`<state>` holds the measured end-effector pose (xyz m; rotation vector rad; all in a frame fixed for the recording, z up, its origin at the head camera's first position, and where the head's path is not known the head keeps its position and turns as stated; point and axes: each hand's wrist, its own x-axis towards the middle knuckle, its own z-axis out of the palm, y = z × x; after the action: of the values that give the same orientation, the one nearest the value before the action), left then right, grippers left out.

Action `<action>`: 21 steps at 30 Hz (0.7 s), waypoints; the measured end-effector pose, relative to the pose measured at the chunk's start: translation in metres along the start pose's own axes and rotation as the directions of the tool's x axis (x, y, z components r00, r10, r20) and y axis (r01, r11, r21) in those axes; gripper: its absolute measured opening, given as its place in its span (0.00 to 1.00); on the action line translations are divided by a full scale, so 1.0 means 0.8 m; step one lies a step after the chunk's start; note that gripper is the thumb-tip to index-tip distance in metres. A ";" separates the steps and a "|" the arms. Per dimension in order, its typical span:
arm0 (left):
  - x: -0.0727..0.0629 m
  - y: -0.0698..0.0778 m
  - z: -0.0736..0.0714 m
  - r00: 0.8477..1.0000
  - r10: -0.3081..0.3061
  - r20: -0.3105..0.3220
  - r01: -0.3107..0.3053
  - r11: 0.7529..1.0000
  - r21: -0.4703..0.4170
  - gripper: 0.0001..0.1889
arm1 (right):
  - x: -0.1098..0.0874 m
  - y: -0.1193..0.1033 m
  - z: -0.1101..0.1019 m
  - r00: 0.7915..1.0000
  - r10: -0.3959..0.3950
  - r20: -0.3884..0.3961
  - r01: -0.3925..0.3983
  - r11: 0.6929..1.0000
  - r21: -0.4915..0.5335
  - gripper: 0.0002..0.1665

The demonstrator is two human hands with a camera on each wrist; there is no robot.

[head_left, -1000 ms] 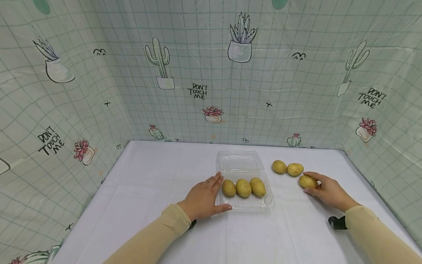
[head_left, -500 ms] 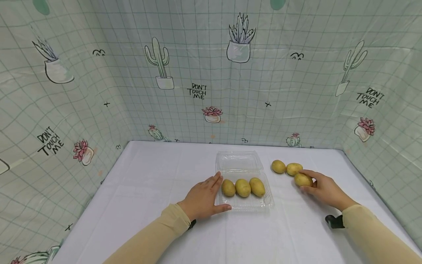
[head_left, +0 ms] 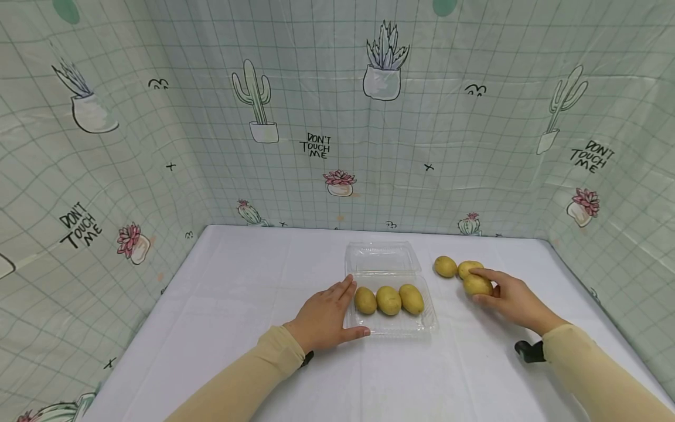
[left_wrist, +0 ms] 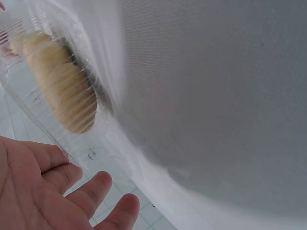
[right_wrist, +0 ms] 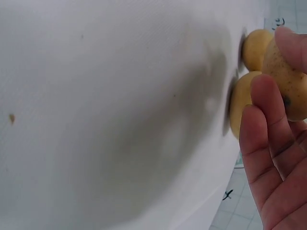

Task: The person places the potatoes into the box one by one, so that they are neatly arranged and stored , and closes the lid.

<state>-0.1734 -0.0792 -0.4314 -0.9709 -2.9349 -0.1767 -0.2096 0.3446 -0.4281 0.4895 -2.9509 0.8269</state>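
Note:
A clear plastic clamshell box (head_left: 392, 325) lies with its lid (head_left: 382, 258) folded back, and three potatoes (head_left: 389, 300) sit in a row in its base. My left hand (head_left: 326, 316) is spread along the box's left side, its fingertips and thumb at the rim; the left wrist view has the fingers (left_wrist: 98, 189) straight beside the ribbed wall. My right hand (head_left: 514, 298) pinches a potato (head_left: 477, 285) between thumb and fingers. In the right wrist view this potato (right_wrist: 288, 86) has a dark spot and is held above the cloth. Two more potatoes (head_left: 446, 266) lie just behind it.
A white cloth (head_left: 253, 281) covers the table. Fabric walls (head_left: 285, 176) with a grid and cactus prints enclose it at the back and both sides. Dark wrist gear (head_left: 529, 351) shows under the right forearm.
My right hand has moved left with its potato, which now partly covers one of the two potatoes behind it. The left hand and the box have stayed put.

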 end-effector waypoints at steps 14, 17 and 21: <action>0.000 -0.001 0.001 1.000 -0.003 0.000 0.003 1.000 -0.004 0.53 | 0.010 -0.024 0.003 0.991 -0.122 -0.052 0.124 0.992 0.024 0.34; 0.000 -0.001 0.000 1.000 -0.003 -0.002 0.003 1.000 -0.007 0.52 | 0.013 -0.031 0.005 0.989 -0.140 -0.050 0.142 0.989 0.032 0.33; 0.000 -0.001 0.000 1.000 -0.003 -0.002 0.003 1.000 -0.010 0.52 | 0.016 -0.041 0.008 0.984 -0.172 -0.054 0.174 0.983 0.049 0.33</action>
<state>-0.1739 -0.0798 -0.4313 -0.9675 -2.9362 -0.1923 -0.2111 0.3110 -0.4155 0.7061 -2.7976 0.8864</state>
